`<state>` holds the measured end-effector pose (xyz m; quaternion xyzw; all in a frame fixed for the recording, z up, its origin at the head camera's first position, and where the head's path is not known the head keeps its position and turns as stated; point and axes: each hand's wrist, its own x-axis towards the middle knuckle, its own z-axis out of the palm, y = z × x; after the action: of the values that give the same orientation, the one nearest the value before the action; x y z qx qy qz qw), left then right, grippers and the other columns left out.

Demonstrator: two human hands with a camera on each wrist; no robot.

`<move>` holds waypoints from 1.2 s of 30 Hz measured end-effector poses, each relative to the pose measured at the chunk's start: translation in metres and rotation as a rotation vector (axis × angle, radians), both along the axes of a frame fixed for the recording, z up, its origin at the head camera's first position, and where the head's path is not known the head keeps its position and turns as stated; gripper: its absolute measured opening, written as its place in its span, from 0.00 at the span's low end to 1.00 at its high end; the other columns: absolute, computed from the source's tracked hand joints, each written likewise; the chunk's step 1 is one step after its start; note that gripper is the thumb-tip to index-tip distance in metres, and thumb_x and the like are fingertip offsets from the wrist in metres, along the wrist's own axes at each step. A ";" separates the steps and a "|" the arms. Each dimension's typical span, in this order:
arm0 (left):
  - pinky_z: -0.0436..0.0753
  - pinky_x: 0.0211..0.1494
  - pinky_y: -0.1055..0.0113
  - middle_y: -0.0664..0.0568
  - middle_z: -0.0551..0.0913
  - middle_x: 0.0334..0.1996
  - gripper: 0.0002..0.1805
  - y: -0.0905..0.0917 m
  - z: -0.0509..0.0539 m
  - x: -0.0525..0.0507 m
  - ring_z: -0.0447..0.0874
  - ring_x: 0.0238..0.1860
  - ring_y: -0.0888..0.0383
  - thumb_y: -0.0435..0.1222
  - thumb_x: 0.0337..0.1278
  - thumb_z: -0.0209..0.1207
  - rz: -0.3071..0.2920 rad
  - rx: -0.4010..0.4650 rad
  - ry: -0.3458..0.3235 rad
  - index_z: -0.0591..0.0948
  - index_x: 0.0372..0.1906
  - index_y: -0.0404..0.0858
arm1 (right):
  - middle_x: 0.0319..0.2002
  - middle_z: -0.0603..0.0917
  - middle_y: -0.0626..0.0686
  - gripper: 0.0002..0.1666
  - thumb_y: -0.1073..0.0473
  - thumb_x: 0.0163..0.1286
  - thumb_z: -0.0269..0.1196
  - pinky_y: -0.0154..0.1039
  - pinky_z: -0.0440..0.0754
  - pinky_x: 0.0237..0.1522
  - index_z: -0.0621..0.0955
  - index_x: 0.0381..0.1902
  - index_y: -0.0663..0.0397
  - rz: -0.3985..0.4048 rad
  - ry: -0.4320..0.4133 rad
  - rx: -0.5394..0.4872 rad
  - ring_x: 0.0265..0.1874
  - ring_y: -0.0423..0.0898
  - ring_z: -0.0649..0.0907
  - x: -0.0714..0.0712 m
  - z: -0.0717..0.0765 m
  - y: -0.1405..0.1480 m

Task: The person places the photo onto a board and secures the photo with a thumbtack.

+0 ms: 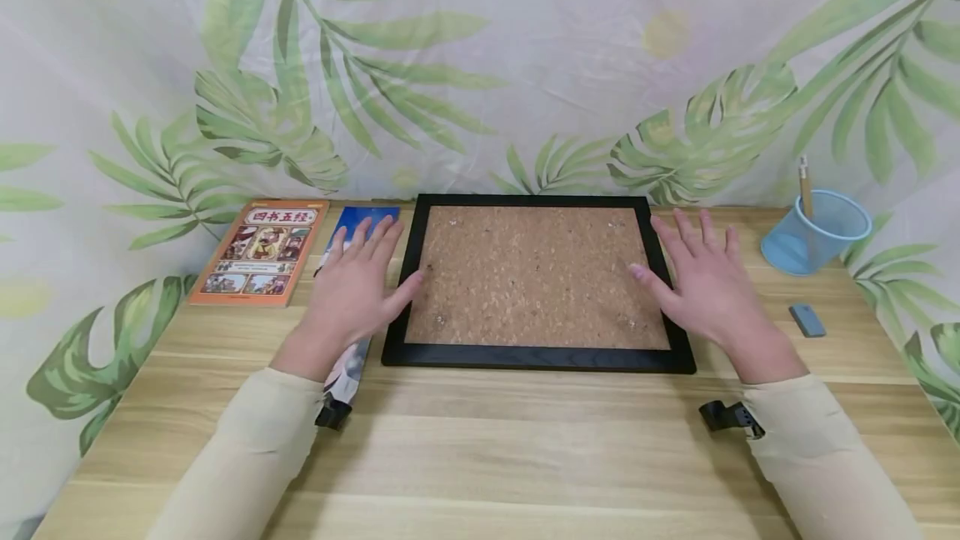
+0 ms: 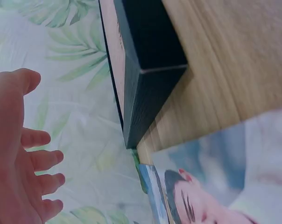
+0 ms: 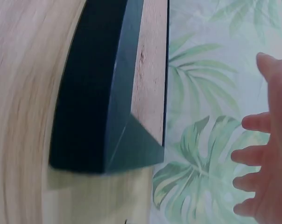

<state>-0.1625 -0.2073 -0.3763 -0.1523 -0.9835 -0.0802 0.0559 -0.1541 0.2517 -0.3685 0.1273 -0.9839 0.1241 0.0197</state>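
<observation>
The black frame (image 1: 540,357) with a cork panel (image 1: 536,282) lies at the middle of the far edge of the table (image 1: 525,465). The left hand (image 1: 352,294) has its fingers spread, over the frame's left side and a printed strip (image 1: 348,373). The right hand (image 1: 708,286) is likewise spread, over the frame's right side. An orange book (image 1: 258,257) lies near the table's far left corner; a blue cup (image 1: 813,240) with a pencil (image 1: 806,190) stands near the far right corner.
</observation>
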 end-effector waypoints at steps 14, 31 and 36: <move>0.79 0.32 0.47 0.31 0.89 0.54 0.33 -0.034 0.006 -0.003 0.81 0.21 0.41 0.52 0.82 0.52 0.137 0.340 -0.027 0.72 0.79 0.36 | 0.77 0.72 0.71 0.36 0.44 0.86 0.55 0.75 0.70 0.69 0.69 0.82 0.58 0.022 -0.005 -0.321 0.66 0.76 0.80 -0.008 -0.012 0.036; 0.80 0.64 0.34 0.30 0.82 0.65 0.27 -0.071 -0.007 -0.028 0.82 0.63 0.31 0.43 0.78 0.58 0.276 0.273 -0.229 0.78 0.69 0.28 | 0.52 0.90 0.68 0.20 0.55 0.82 0.63 0.38 0.81 0.43 0.86 0.59 0.66 -0.057 -0.041 -0.301 0.46 0.61 0.87 -0.026 -0.030 0.084; 0.77 0.68 0.32 0.26 0.80 0.65 0.31 -0.076 -0.011 -0.033 0.76 0.68 0.26 0.44 0.76 0.61 0.278 0.195 -0.254 0.76 0.71 0.25 | 0.44 0.90 0.63 0.16 0.58 0.79 0.67 0.28 0.76 0.38 0.87 0.54 0.67 -0.031 -0.083 -0.291 0.38 0.42 0.82 -0.028 -0.035 0.097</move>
<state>-0.1958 -0.2829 -0.3869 0.0021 -0.9817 -0.1853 -0.0438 -0.1819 0.3482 -0.4035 0.1028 -0.9573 0.2703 -0.0007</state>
